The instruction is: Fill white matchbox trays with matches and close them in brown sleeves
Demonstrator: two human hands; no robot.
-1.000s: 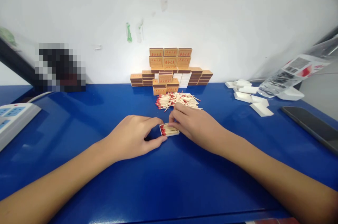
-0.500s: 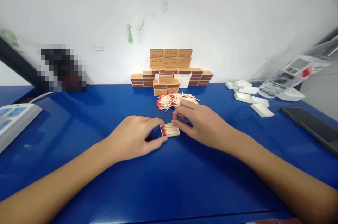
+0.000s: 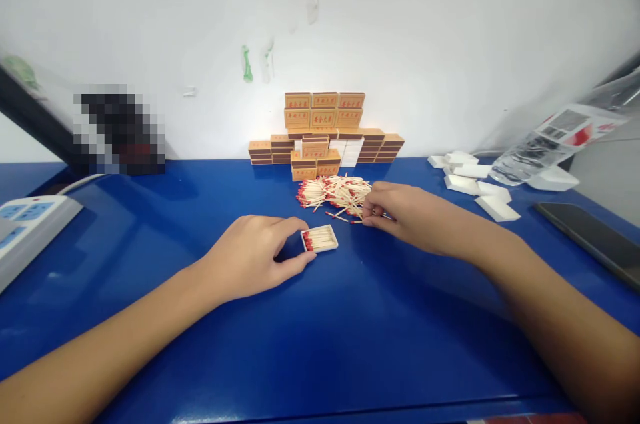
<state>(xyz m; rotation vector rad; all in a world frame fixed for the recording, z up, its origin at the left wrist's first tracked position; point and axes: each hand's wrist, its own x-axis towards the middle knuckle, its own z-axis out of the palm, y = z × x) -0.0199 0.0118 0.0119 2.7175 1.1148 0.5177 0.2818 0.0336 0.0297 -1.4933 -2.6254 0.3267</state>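
Observation:
A small white matchbox tray (image 3: 329, 248) with red-tipped matches (image 3: 319, 239) lying lengthwise in it rests on the blue tabletop. My left hand (image 3: 260, 254) holds its left end between thumb and forefinger. Behind the tray is a loose heap of matches (image 3: 345, 191), a few strays along its front edge. At the heap's right side my right hand (image 3: 400, 214) has thumb and fingers pinched together on a match, whose red tip pokes out to the left. Its other end is hidden by the fingers.
Orange matchboxes (image 3: 324, 119) are stacked against the wall behind the heap. Several white trays (image 3: 497, 209) lie at right beside a tilted plastic bottle (image 3: 530, 151) and a dark phone (image 3: 587, 234). A power strip (image 3: 37, 231) sits at left.
My right hand has left the tray and moved right to the edge of the match heap. The tray, still in my left hand, has shifted slightly up and left and turned a little.

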